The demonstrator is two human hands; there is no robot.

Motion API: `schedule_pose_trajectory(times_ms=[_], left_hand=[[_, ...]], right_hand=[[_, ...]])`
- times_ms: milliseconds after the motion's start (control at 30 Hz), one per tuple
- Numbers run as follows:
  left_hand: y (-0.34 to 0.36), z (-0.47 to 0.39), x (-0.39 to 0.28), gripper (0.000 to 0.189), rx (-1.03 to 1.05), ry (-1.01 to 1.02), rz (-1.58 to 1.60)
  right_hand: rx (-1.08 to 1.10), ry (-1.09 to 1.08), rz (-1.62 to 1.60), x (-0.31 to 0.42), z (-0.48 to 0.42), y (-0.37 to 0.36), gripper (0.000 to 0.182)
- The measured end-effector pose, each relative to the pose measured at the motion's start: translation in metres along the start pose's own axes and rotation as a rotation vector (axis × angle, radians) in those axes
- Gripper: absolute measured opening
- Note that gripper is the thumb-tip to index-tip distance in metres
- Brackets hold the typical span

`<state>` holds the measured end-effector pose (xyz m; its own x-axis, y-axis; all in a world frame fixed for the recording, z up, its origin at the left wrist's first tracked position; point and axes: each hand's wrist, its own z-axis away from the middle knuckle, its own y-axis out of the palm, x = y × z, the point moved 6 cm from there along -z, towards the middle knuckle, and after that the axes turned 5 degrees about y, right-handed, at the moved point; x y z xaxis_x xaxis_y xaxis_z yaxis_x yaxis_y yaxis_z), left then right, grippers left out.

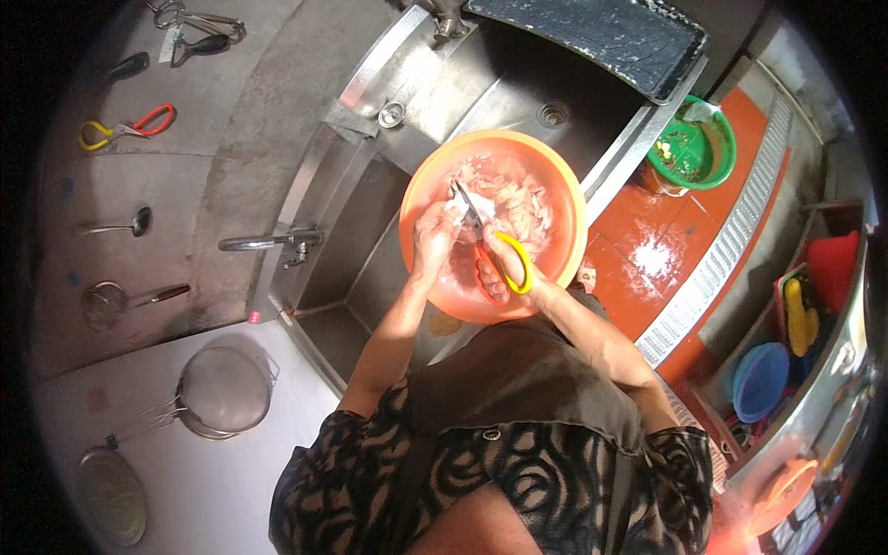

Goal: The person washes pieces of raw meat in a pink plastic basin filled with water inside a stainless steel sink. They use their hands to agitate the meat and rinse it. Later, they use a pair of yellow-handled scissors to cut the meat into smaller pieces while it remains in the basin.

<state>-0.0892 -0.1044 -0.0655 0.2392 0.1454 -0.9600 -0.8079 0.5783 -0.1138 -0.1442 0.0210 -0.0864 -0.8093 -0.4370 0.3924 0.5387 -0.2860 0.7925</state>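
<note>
In my right hand (503, 260) is a pair of scissors (512, 260) with one yellow and one red handle loop. Their dark blades point up and to the left, slightly parted, against a pale piece of raw meat (480, 205). My left hand (436, 232) grips that piece just left of the blades. Both hands are over an orange plastic basin (576, 208), which holds water and many more pale, soft pieces (520, 201) of what looks like raw meat. The basin rests across the edge of a stainless steel sink. My fingers partly hide the held piece.
A sink faucet (270, 241) juts out at left. A black tray (596, 41) lies across the sink's far end. On the tiled floor to the right stands a green bucket (721, 156) with scraps. Strainers (225, 388) hang at lower left, and another pair of scissors (128, 130) hangs on the wall.
</note>
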Motion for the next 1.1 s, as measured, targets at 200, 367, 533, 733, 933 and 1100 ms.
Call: schedule_pose_trajectory(times_ms=[200,367,533,733,933,1100], left_hand=[[-0.004,0.003,0.005,0.012,0.083,-0.111,0.280],[-0.001,0.005,0.005,0.011,0.135,-0.122,0.297],[0.005,0.008,0.010,0.009,0.155,-0.115,0.301],[-0.003,0.014,0.000,0.011,0.168,-0.120,0.438],[-0.016,0.007,0.002,0.016,0.163,-0.067,0.323],[-0.018,0.004,0.022,0.022,0.096,0.002,0.167]], right_hand=[[0.071,0.001,-0.113,0.003,0.019,0.012,0.063],[0.061,-0.067,-0.074,0.005,0.024,0.010,0.064],[0.011,-0.087,-0.263,0.009,0.025,0.018,0.049],[-0.058,-0.047,-0.058,0.003,0.030,0.016,0.064],[-0.141,-0.149,0.186,-0.009,0.027,0.008,0.061],[-0.236,-0.273,0.042,0.011,0.035,0.022,0.045]])
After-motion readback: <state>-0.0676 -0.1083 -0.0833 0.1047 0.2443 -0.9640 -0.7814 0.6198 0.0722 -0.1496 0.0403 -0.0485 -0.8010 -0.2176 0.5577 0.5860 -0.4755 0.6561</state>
